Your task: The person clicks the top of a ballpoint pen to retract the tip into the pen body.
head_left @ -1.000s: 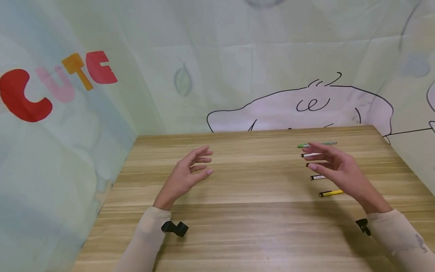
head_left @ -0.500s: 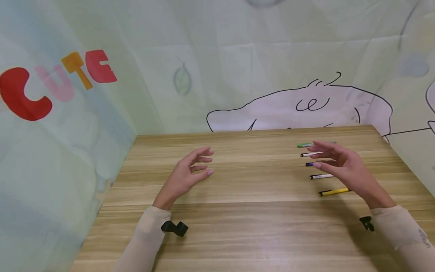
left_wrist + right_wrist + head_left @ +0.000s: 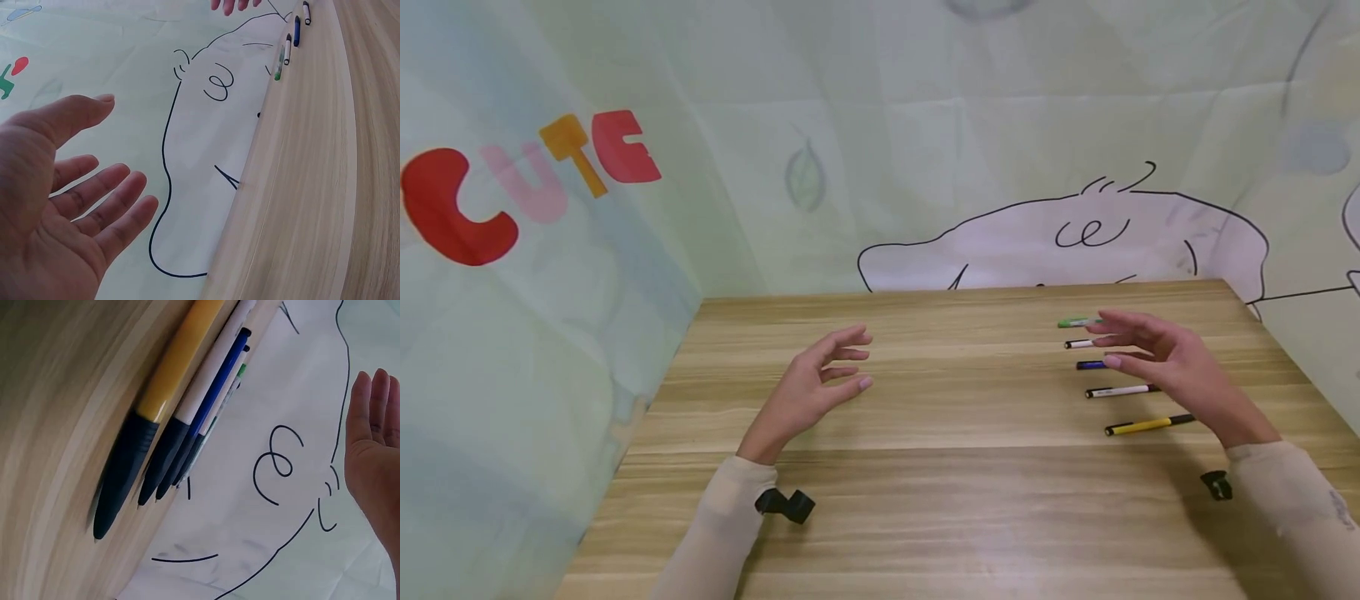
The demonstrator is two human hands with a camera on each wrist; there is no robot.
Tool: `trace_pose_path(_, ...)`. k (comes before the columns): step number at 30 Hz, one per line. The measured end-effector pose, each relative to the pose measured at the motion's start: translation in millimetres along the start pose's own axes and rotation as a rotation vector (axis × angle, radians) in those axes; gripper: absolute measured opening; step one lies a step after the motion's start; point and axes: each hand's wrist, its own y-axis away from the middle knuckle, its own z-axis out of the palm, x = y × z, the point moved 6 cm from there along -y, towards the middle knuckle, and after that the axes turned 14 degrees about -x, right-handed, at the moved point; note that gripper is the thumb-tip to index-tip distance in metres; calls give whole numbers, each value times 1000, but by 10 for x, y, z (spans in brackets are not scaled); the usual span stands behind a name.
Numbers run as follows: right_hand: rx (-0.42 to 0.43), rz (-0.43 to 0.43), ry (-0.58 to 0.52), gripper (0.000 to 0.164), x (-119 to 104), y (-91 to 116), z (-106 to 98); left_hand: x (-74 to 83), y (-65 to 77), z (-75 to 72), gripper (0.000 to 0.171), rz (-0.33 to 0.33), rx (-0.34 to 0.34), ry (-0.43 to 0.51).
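My left hand [image 3: 816, 379] hovers over the left half of the table, relaxed fingers pointing right, nothing in its grasp. In the left wrist view its palm and spread fingers [image 3: 134, 200] face the camera. Over the pens at the right, my right hand [image 3: 1172, 362] hangs with loosely bent fingers and holds nothing. Beneath and beside it lie a yellow pen [image 3: 1150, 425] with a black grip, a white pen [image 3: 1120, 391], a blue pen [image 3: 1090, 365], another white pen [image 3: 1078, 343] and a green-ended pen [image 3: 1077, 322]. My right hand hides parts of the farther ones.
The wood-grain table [image 3: 940, 508] ends at a pale printed cloth [image 3: 895, 167] behind it, which bears a line-drawn animal. Another cloth wall with red, pink and orange letters [image 3: 463, 208] stands along the left edge. A black wrist mount [image 3: 786, 505] sits on my left sleeve.
My right hand has drifted a little to the right, so more of the yellow, nearer white and blue pens shows. My left hand has stayed almost still.
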Motion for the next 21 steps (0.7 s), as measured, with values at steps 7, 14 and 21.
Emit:
trace_pose_path(7, -45, 34, 36, 58, 152, -46, -105, -4, 11, -2, 64, -1, -2, -13)
trace_pose_path(14, -86, 42, 38, 56, 294, -90, -218, -4, 20, -2, 63, -7, -7, -19)
trace_pose_path(21, -128, 36, 5, 53, 394, -163, -301, -5, 30, -1, 64, 1, -8, -24)
